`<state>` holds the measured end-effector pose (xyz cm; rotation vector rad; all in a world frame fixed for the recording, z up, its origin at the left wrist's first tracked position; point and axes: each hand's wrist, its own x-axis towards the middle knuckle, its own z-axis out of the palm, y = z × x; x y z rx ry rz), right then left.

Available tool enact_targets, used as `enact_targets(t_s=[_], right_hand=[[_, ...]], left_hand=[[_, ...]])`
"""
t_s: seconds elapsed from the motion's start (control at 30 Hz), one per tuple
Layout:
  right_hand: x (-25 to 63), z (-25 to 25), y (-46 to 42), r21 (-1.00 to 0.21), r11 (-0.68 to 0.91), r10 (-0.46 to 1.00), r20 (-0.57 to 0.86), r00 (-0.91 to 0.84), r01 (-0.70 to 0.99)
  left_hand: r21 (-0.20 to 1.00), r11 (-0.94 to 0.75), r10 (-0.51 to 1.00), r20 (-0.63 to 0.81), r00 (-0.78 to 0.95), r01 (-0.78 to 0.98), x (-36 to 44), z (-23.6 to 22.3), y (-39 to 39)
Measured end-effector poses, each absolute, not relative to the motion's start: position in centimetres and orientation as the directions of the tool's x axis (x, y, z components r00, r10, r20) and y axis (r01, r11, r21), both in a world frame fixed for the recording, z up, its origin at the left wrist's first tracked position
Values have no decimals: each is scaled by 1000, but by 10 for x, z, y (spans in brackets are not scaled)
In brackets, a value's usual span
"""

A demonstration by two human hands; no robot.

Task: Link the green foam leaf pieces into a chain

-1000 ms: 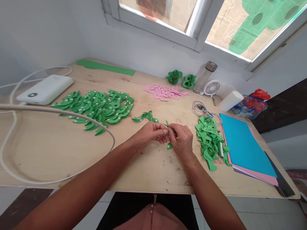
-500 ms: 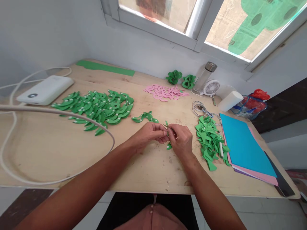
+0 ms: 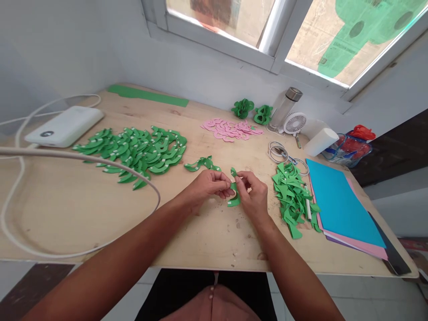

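Note:
Between my two hands is a curved green paper cutout (image 3: 235, 199) with small pale patches on it, held just above the table. My left hand (image 3: 214, 183) is closed, thumb and finger pinching at its left edge. My right hand (image 3: 252, 191) pinches its other side, fingers curled. Just beyond my left hand lie a few loose green wavy strips (image 3: 202, 163) with white patches. A big heap of similar green cutouts (image 3: 133, 149) spreads to the left.
Pink paper cutouts (image 3: 230, 129) and two green paper balls (image 3: 243, 108) lie at the back. Green scraps (image 3: 292, 196), a white pen (image 3: 308, 203) and blue sheets (image 3: 341, 200) are on the right. A white cable (image 3: 83, 157) loops on the left beside a white power bank (image 3: 65, 126).
The green cutout has turned between my fingers, so more of its curve and a pale patch at its lower end now show. My hands stay in nearly the same place.

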<state>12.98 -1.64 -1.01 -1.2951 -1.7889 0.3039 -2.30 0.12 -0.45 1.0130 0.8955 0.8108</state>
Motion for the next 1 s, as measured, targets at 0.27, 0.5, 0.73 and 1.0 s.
enact_targets(t_s=[0.27, 0.5, 0.73, 1.0], right_hand=[[132, 0, -15, -831, 352, 925, 380, -22, 430], [134, 1, -15, -826, 378, 919, 389, -64, 417], [138, -7, -7, -917, 317, 948, 315, -46, 241], [133, -4, -9, -995, 101, 994, 102, -43, -28]], left_hand=[[942, 295, 905, -222, 362, -161, -23, -3, 3], [948, 256, 921, -179, 345, -191, -24, -6, 4], [951, 233, 920, -147, 362, -205, -25, -7, 3], [965, 200, 931, -135, 339, -166, -24, -2, 2]])
